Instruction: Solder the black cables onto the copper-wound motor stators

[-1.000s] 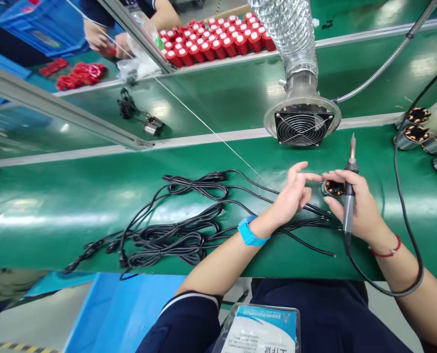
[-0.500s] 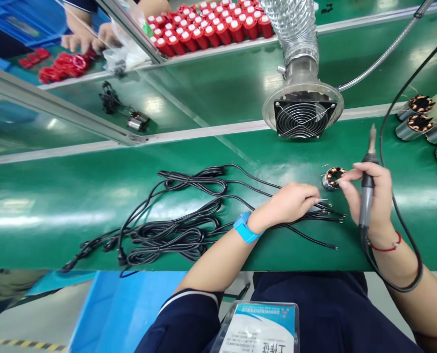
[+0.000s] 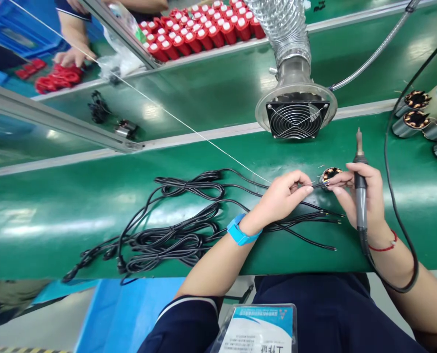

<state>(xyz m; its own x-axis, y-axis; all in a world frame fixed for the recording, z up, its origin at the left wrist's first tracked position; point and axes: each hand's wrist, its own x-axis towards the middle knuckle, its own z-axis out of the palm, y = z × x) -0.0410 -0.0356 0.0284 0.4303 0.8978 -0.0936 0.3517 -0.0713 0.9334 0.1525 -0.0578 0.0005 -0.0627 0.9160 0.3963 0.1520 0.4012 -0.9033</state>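
Observation:
My left hand (image 3: 282, 195) is closed, pinching the end of a black power cable (image 3: 317, 186) in front of the stator. A thin, pale solder wire (image 3: 211, 143) runs taut from the upper left down to this hand. In my right hand (image 3: 373, 196) is a soldering iron (image 3: 361, 196), its tip pointing up and away from the work. The thumb and forefinger of that hand reach the cable's end. Just behind the fingertips stands a small motor stator (image 3: 330, 172) with copper windings, partly covered by them. Several coiled black cables (image 3: 189, 184) lie left, their stripped ends passing below my left hand.
A fume extractor fan (image 3: 297, 120) hangs over the back of the green bench (image 3: 75, 196). More stators (image 3: 411, 123) stand at the right. The iron's cord (image 3: 389, 181) loops past my right wrist. Beyond a metal frame, a co-worker's hand (image 3: 71, 56) rests near red parts (image 3: 59, 78).
My left hand has risen slightly and brought a cable end up to my right fingertips by the stator. My right hand, with the iron, has shifted a little left.

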